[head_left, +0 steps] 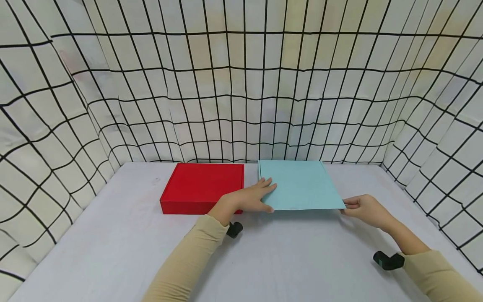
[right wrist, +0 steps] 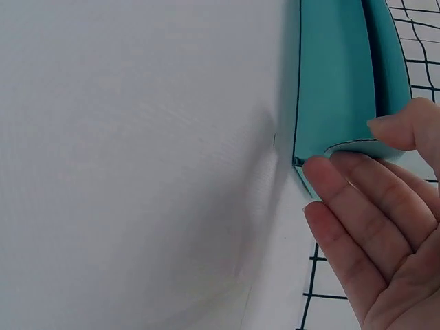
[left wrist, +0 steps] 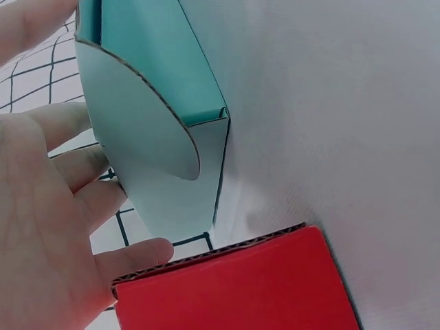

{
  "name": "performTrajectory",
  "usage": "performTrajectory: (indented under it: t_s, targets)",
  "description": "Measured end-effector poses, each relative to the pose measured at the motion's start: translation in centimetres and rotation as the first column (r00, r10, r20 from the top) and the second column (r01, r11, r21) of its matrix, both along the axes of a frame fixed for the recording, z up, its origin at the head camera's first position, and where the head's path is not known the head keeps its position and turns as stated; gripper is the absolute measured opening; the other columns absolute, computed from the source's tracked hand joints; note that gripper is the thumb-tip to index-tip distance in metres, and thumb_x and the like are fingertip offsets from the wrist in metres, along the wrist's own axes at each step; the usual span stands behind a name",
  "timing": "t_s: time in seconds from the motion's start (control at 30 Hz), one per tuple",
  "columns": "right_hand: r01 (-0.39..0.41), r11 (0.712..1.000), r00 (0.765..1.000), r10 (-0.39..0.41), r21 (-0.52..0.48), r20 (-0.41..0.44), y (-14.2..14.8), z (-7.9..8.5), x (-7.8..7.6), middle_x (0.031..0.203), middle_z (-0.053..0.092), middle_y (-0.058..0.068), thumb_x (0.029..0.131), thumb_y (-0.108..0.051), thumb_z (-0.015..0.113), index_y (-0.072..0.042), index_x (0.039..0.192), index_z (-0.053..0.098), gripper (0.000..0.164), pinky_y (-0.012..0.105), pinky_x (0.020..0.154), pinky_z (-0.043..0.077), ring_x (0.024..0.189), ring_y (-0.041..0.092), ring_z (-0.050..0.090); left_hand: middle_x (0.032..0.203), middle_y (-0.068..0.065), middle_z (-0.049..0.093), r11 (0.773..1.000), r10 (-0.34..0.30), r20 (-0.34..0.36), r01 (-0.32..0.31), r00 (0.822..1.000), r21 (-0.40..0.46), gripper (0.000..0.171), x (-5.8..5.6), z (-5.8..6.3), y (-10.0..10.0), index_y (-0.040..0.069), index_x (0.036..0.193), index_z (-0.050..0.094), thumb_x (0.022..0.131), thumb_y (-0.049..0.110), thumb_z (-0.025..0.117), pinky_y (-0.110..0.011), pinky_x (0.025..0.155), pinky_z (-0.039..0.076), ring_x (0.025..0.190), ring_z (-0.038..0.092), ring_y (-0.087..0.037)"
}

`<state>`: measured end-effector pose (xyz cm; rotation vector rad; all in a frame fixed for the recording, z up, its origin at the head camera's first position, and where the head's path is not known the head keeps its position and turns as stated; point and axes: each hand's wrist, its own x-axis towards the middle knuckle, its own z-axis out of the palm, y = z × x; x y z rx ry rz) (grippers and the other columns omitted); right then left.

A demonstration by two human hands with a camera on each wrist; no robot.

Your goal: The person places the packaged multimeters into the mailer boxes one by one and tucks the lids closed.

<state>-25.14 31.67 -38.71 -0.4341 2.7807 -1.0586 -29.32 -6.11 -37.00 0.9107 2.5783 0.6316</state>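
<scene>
A light-blue cardboard box (head_left: 298, 184) lies at the back of the table, its lid raised a little at the front. In the left wrist view a rounded side flap (left wrist: 141, 113) hangs outside the box's end wall. My left hand (head_left: 249, 197) spreads its fingers over the left part of the lid, with the thumb at the front left corner. At the front right corner, my right hand (head_left: 366, 209) pinches the lid's edge. Seen from the right wrist, the thumb lies by the lid and the fingers (right wrist: 364, 206) reach beneath the small flap.
Left of the blue box sits a closed red cardboard box (head_left: 207, 182), close beside my left wrist. A white cloth covers the table (head_left: 113, 247). Black netting (head_left: 245, 98) over white sheeting surrounds the back and sides. Each wrist carries a black camera (head_left: 388, 261).
</scene>
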Motion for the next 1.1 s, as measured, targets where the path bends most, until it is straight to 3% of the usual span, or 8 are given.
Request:
performTrajectory:
  t_s: [0.2, 0.43, 0.67, 0.87, 1.1]
  targets:
    - [0.027, 0.999, 0.998, -0.025, -0.028, 0.058, 0.2, -0.1, 0.1, 0.106, 0.076, 0.014, 0.099, -0.019, 0.068, 0.018, 0.128, 0.06, 0.047, 0.059, 0.099, 0.049, 0.108, 0.03, 0.071, 0.172, -0.007, 0.009, 1.0, -0.005, 0.006, 0.005, 1.0, 0.011, 0.085, 0.1, 0.0, -0.1, 0.013, 0.164, 0.023, 0.095, 0.032, 0.068, -0.053, 0.12, 0.026, 0.157, 0.003, -0.029]
    - [0.055, 0.994, 0.993, -0.045, -0.094, 0.107, 0.3, -0.1, 0.5, 0.109, 0.076, 0.015, 0.099, -0.02, 0.068, 0.018, 0.132, 0.057, 0.051, 0.061, 0.1, 0.048, 0.103, 0.022, 0.073, 0.172, -0.007, 0.008, 1.0, -0.017, 0.001, 0.017, 1.0, 0.01, 0.085, 0.0, 0.0, 0.0, 0.013, 0.164, 0.022, 0.095, 0.031, 0.068, -0.052, 0.119, 0.028, 0.157, 0.003, -0.029]
    - [0.047, 0.999, 0.999, -0.048, -0.013, -0.014, 0.0, -0.4, 0.4, 0.115, 0.072, 0.023, 0.099, -0.017, 0.069, 0.016, 0.132, 0.058, 0.047, 0.043, 0.088, 0.057, 0.112, 0.036, 0.069, 0.172, -0.007, 0.008, 1.0, -0.012, -0.004, 0.012, 1.0, 0.016, 0.085, -0.1, 0.1, -0.2, 0.013, 0.164, 0.023, 0.095, 0.032, 0.069, -0.052, 0.12, 0.028, 0.157, 0.004, -0.029]
    - [0.058, 0.998, 0.996, -0.057, 0.014, -0.073, -0.7, -0.7, 0.4, 0.116, 0.071, 0.027, 0.098, -0.014, 0.069, 0.009, 0.122, 0.062, 0.033, 0.05, 0.086, 0.056, 0.114, 0.044, 0.066, 0.172, -0.007, 0.008, 1.0, -0.013, -0.003, 0.013, 1.0, 0.009, 0.086, 0.0, 0.2, -0.2, 0.013, 0.164, 0.023, 0.094, 0.031, 0.07, -0.052, 0.119, 0.029, 0.157, 0.004, -0.029]
    - [0.083, 0.992, 0.992, -0.073, 0.097, -0.104, -1.1, -0.8, 0.3, 0.102, 0.074, 0.023, 0.092, -0.008, 0.074, 0.006, 0.104, 0.068, 0.02, 0.047, 0.078, 0.059, 0.099, 0.04, 0.072, 0.172, -0.006, 0.009, 1.0, -0.011, -0.024, 0.011, 1.0, -0.006, 0.086, 0.0, -0.1, 0.0, 0.014, 0.164, 0.023, 0.095, 0.032, 0.07, -0.051, 0.119, 0.029, 0.157, 0.004, -0.029]
